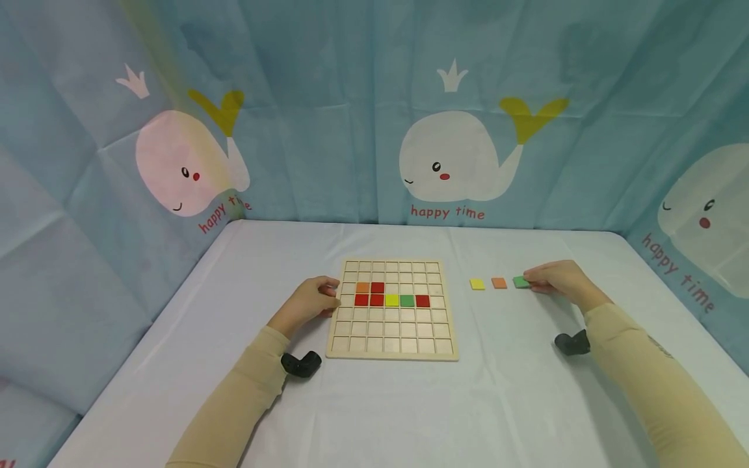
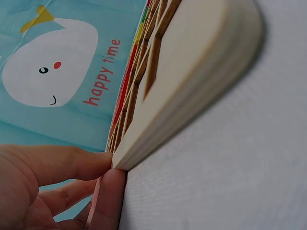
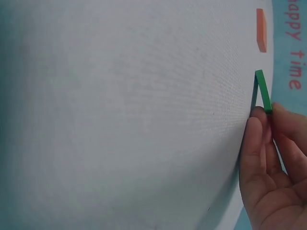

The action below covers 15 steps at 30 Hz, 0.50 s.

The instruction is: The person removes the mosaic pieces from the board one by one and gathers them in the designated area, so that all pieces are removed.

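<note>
A wooden grid board (image 1: 392, 351) lies flat on the table, with several coloured square tiles in its cells. An orange tile (image 1: 363, 287) and a red tile (image 1: 377, 287) sit above a row of red, yellow and green ones. At the board's left edge my left hand (image 1: 308, 300) pinches the rim between thumb and fingers; the left wrist view shows this grip close up. Right of the board, my right hand (image 1: 560, 281) pinches a green tile (image 3: 264, 91) by one end. That tile is tilted, its held end raised off the tablecloth.
A loose yellow tile (image 1: 477, 284) and a loose orange tile (image 1: 499, 283) lie in line between the board and my right hand. White cloth covers the table (image 1: 374, 416). Behind it hangs a blue curtain (image 1: 328, 162) printed with whales.
</note>
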Motion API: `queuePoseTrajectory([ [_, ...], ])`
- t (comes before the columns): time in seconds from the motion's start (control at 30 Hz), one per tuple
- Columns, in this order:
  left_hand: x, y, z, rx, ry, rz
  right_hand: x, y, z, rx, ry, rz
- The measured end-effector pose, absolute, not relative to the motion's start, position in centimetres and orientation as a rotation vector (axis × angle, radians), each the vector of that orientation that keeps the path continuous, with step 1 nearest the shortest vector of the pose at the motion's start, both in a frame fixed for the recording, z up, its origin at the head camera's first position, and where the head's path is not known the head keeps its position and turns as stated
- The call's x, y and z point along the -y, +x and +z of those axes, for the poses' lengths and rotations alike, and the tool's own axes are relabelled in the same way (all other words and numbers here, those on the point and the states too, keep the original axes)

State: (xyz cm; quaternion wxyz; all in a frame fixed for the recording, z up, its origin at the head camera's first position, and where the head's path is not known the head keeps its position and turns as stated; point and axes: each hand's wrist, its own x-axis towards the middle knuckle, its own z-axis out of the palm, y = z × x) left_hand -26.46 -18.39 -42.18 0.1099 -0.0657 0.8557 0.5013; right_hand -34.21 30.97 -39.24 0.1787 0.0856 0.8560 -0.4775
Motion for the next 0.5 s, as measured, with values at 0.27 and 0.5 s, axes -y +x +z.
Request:
queuePoseTrajectory([
  [0.27,18.4,-26.45,-42.29,-2.511,-0.185,1.478,-31.34,-33.96,-38.91,-2.47,0.197,-1.292],
  [0.5,18.4,-26.49,-42.21,-2.517,-0.193,1.475,-31.23,-33.91,-38.46,-2.508,0.252,-1.243],
])
